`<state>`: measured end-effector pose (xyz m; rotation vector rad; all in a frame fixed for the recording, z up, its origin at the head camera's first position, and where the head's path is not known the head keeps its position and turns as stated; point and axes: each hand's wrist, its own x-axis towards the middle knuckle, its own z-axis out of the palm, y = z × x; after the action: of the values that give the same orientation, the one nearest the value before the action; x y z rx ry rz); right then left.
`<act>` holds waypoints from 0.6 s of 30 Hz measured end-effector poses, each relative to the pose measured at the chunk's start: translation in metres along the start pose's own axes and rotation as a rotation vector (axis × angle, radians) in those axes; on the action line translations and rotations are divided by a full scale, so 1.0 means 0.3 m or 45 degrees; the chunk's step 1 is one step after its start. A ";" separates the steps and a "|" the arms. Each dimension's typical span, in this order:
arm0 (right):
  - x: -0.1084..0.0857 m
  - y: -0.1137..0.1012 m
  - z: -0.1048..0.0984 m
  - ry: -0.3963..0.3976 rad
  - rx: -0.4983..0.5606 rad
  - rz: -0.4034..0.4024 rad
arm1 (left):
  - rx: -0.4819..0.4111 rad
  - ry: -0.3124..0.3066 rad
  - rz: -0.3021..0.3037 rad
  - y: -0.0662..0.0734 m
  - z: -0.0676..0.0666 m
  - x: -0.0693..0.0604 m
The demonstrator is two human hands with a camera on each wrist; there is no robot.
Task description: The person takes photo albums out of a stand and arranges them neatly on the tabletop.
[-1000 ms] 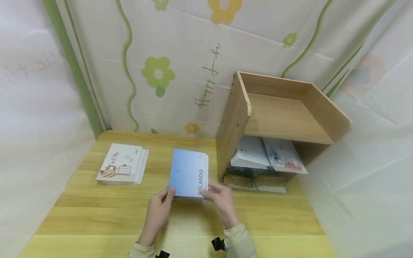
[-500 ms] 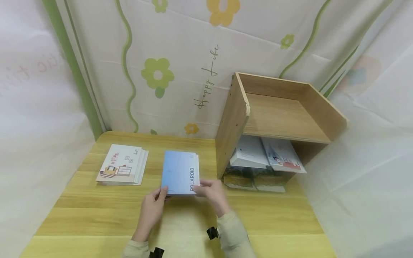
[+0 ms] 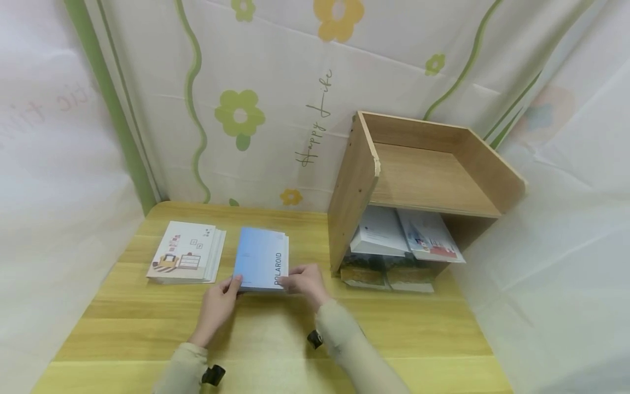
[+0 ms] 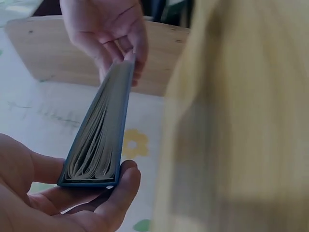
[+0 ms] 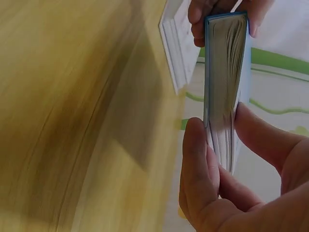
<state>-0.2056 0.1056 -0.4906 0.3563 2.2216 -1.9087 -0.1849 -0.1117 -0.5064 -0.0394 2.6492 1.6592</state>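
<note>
A blue photo album (image 3: 259,256) marked POLAROID is held over the table between both hands, cover up in the head view. My left hand (image 3: 218,302) pinches its near left corner, thumb on the cover and fingers underneath. My right hand (image 3: 306,283) grips the near right corner, where a white strip shows along the edge. The left wrist view shows the album (image 4: 100,135) end-on, with loosely fanned pages between blue covers. In the right wrist view, thumb and fingers of the right hand (image 5: 260,198) pinch both faces. Left of it lies a stack of white books (image 3: 184,251) with a cartoon cover.
A wooden shelf (image 3: 348,202) stands at the right of the table (image 3: 266,345). Several books fill its lower levels, including a white book (image 3: 379,232) and one with a printed cover (image 3: 430,235). A flower-patterned curtain (image 3: 275,65) hangs behind.
Both hands have carried the blue photo album leftward across the table, closer to the stack of white books. The head view has shifted slightly. The grip looks the same.
</note>
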 end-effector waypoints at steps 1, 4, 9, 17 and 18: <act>0.010 0.003 0.011 0.016 -0.017 0.006 | 0.004 -0.015 -0.008 -0.010 -0.005 0.010; 0.036 0.004 0.045 0.044 -0.088 0.030 | 0.002 -0.062 -0.041 -0.038 -0.026 0.035; 0.072 0.012 0.091 0.059 -0.137 0.086 | -0.021 -0.112 -0.094 -0.071 -0.052 0.070; 0.128 0.024 0.117 0.043 -0.195 0.133 | 0.005 -0.144 -0.087 -0.084 -0.073 0.136; 0.133 0.021 0.120 0.034 -0.187 0.141 | 0.008 -0.149 -0.090 -0.083 -0.076 0.142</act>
<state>-0.2422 0.0733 -0.5139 0.4726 2.2909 -1.6836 -0.2268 -0.1437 -0.5200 -0.0336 2.5370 1.5807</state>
